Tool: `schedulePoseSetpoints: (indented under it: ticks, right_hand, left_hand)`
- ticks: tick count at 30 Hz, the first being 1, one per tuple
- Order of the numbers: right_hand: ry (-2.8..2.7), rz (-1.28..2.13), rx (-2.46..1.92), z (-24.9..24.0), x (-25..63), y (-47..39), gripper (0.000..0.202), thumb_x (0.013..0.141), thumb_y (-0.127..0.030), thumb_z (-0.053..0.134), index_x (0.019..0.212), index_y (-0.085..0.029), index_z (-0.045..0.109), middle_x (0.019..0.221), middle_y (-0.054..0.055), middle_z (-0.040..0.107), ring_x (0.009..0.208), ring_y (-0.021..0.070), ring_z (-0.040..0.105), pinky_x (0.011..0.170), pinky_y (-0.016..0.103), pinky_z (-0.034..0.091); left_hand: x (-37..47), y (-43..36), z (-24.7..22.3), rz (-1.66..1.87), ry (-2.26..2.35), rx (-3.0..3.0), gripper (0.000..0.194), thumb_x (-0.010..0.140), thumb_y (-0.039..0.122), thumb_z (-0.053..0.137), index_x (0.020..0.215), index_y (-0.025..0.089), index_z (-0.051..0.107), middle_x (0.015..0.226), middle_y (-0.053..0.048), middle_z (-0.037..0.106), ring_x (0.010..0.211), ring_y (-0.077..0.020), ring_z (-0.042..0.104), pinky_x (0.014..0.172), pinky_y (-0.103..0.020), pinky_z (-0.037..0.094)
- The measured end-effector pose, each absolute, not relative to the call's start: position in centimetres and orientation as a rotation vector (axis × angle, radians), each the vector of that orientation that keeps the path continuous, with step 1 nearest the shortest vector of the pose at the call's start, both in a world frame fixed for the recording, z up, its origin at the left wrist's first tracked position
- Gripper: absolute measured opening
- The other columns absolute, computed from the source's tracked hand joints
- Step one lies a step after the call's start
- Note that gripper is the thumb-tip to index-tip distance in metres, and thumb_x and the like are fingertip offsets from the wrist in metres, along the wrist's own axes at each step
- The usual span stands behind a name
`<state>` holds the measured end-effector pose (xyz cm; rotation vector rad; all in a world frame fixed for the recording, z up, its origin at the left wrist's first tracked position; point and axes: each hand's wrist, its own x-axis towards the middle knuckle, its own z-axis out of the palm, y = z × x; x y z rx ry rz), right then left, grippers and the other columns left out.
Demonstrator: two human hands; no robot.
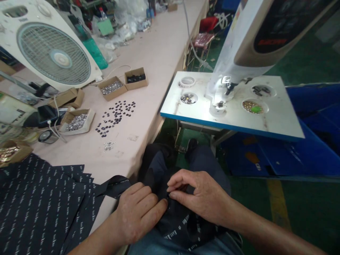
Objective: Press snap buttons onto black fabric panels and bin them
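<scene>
The left hand [142,211], back up and fingers curled inward, grips the black printed cloth [183,226] lying over the lap; the right hand [199,194], reaching in from the right with wrist bent, pinches it between thumb and forefinger. Leftward, one stack of dark printed fabric [42,205] covers the table [143,124] corner. Beyond are five small cardboard boxes [114,95], dark round pieces [117,113] too many to count, and one fan [61,60]. Ahead right, one machine [233,53] stands over a white board [193,109] with four round recesses.
</scene>
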<state>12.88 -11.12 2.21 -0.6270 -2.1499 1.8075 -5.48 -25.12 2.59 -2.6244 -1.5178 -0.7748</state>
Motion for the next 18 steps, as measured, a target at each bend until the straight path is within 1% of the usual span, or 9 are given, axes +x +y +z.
schedulePoseSetpoints:
  ticks: [5,11,14,18]
  right_hand:
    - [-2.175,1.765,-0.571,1.87,13.31,-11.37,0.021,0.084,-0.010,0.070,0.100,-0.023,0.068,0.093,-0.005,0.075,0.085,0.0099,0.072,0.077,0.018,0.055]
    - [-2.298,1.635,-0.460,1.50,13.28,-11.37,0.024,0.088,-0.011,0.065,0.109,-0.024,0.066,0.099,-0.005,0.075,0.088,0.0096,0.072,0.077,0.018,0.052]
    - [-2.392,1.524,-0.411,1.53,13.12,-11.28,0.024,0.089,-0.012,0.064,0.110,-0.023,0.065,0.100,-0.003,0.076,0.089,0.0116,0.072,0.079,0.020,0.052]
    - [-2.520,1.380,-0.374,1.66,12.76,-11.20,0.019,0.090,-0.014,0.063,0.107,-0.022,0.067,0.097,-0.001,0.076,0.088,0.0148,0.072,0.079,0.024,0.051]
  left_hand:
    - [-5.21,-25.08,2.89,-0.753,-1.520,-2.644,0.014,0.091,0.007,0.054,0.101,0.008,0.063,0.076,-0.007,0.066,0.069,-0.0181,0.050,0.061,-0.035,0.033]
    - [-5.25,-25.11,2.90,-0.758,-1.528,-2.645,0.014,0.091,0.007,0.054,0.101,0.008,0.064,0.075,-0.006,0.066,0.067,-0.0174,0.050,0.060,-0.034,0.033]
    - [-5.32,-25.04,2.87,-0.770,-1.535,-2.639,0.014,0.092,0.007,0.053,0.100,0.008,0.064,0.075,-0.006,0.066,0.067,-0.0169,0.050,0.061,-0.033,0.034]
    - [-5.49,-24.97,2.86,-0.767,-1.551,-2.642,0.014,0.092,0.007,0.053,0.100,0.009,0.065,0.074,-0.005,0.066,0.066,-0.0162,0.051,0.060,-0.033,0.035]
